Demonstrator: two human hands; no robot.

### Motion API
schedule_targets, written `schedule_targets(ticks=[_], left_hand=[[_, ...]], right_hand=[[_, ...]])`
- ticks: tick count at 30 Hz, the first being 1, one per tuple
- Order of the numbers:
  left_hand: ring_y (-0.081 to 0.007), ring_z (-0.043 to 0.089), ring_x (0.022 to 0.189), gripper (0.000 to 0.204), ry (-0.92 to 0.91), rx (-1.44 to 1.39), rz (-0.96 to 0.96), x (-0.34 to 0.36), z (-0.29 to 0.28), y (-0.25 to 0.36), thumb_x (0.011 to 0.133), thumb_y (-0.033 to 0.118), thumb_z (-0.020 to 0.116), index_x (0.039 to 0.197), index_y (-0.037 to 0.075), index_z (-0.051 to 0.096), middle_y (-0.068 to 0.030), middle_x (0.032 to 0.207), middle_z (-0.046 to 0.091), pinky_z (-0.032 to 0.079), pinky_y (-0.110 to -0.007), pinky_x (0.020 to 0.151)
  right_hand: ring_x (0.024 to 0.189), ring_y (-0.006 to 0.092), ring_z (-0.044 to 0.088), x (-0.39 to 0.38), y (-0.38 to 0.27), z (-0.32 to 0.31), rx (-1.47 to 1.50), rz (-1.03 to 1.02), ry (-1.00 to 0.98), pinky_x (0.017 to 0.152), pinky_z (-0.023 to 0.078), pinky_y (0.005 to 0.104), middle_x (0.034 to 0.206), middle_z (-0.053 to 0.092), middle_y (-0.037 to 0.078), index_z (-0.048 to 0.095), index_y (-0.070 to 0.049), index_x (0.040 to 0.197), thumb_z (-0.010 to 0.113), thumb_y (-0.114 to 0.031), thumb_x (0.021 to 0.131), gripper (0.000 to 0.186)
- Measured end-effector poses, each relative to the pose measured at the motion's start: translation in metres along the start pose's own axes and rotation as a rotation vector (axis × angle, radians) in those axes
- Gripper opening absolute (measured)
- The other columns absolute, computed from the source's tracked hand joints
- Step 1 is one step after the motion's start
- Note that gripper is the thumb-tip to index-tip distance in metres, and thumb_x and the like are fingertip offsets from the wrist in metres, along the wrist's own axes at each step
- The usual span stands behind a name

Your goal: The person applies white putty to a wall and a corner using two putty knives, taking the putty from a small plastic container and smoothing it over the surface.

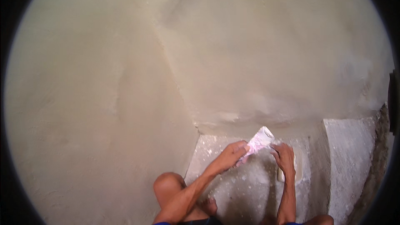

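Note:
My left hand (233,155) is closed round the near end of a flat, oblong white-and-pink piece (261,140), which tilts up to the right. Its surface looks smeared, with a dark curved mark at the far corner; I cannot tell its kind. Close to that piece's right edge is my right hand (286,157), its fingers bent and pinched together. Something small and dark seems to be at the fingertips, too small to name. Partly hidden behind the right hand and wrist, a pale shallow container (298,167) rests on the floor.
Two smooth grey-beige plastered walls (91,79) meet in a corner ahead. The floor (233,187) is grey and spotted with white. At the right a raised pale slab (350,154) stands beside the floor. My bent knee (168,185) is at the lower left.

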State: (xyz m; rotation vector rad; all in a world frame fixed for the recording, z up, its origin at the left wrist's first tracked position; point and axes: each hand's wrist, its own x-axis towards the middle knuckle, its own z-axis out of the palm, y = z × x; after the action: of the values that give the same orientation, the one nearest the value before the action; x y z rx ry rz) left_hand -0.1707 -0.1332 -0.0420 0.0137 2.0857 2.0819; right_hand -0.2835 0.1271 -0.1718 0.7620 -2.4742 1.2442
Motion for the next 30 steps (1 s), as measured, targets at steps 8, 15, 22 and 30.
schedule_targets(ticks=[8,15,22,30], left_hand=[[-0.0291,0.055,0.077,0.039,0.425,1.178,0.620,-0.009,-0.013,0.001,0.097,0.013,0.059,0.135,0.023,0.059,-0.0114,0.091,0.058,0.045,-0.041,0.067],[-0.0306,0.054,0.083,0.057,0.335,1.355,0.559,-0.027,-0.024,0.001,0.088,0.000,0.059,0.137,0.028,0.057,-0.0108,0.093,0.055,0.043,-0.041,0.072],[-0.0293,0.056,0.083,0.051,0.328,1.285,0.518,-0.021,-0.052,-0.010,0.089,0.003,0.064,0.134,0.027,0.061,-0.0116,0.090,0.057,0.046,-0.041,0.072],[-0.0276,0.055,0.081,0.048,0.284,1.007,0.677,-0.008,-0.028,0.035,0.087,0.004,0.068,0.130,0.025,0.064,-0.0090,0.089,0.058,0.046,-0.038,0.074]], right_hand=[[0.046,0.0118,0.056,-0.002,-0.048,-0.009,0.909,0.561,-0.377,0.042,0.044,0.0257,0.067,0.064,0.007,0.065,0.000,0.093,0.056,-0.018,0.095,0.020],[0.042,0.0161,0.054,-0.006,-0.035,-0.016,1.106,0.543,-0.474,0.040,0.043,0.0281,0.059,0.061,0.011,0.063,0.006,0.079,0.059,-0.018,0.088,0.026],[0.043,0.0162,0.053,-0.008,-0.040,-0.027,1.420,0.408,-0.266,0.040,0.040,0.0286,0.060,0.060,0.011,0.063,0.006,0.077,0.061,-0.019,0.088,0.027],[0.049,0.0105,0.053,0.017,-0.078,-0.040,0.954,0.479,-0.506,0.045,0.040,0.0231,0.066,0.063,0.006,0.067,0.001,0.084,0.062,-0.024,0.093,0.027]])
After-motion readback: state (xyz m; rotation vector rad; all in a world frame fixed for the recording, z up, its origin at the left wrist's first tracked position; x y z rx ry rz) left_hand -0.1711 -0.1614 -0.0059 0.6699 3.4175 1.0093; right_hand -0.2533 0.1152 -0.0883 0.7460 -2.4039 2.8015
